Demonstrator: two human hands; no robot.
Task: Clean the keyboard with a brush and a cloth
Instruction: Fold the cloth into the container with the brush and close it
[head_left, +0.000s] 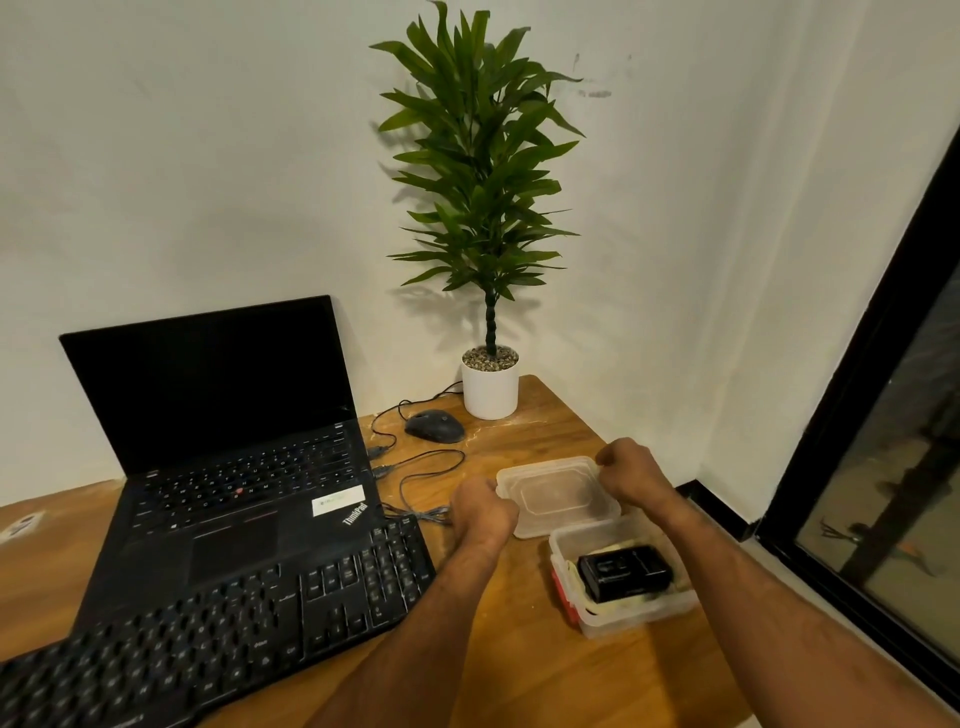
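Observation:
A black external keyboard (218, 623) lies slanted along the near left of the wooden desk (561, 675), its far end overlapping the laptop. Right of it stands an open clear plastic box (639, 608) holding a black boxy object (623, 571) on yellowish cloth-like material, with something red at its left wall. Just beyond the box, both hands hold its clear lid (558, 493): my left hand (483, 506) grips the lid's left edge and my right hand (631, 470) pinches its far right corner. No brush shows plainly.
An open black laptop (228, 452) with a dark screen stands at the left. A wired black mouse (434, 425) and loose cables (415, 483) lie behind the lid. A potted plant (490, 387) fills the desk's far corner. The desk's right edge borders a dark window frame (852, 441).

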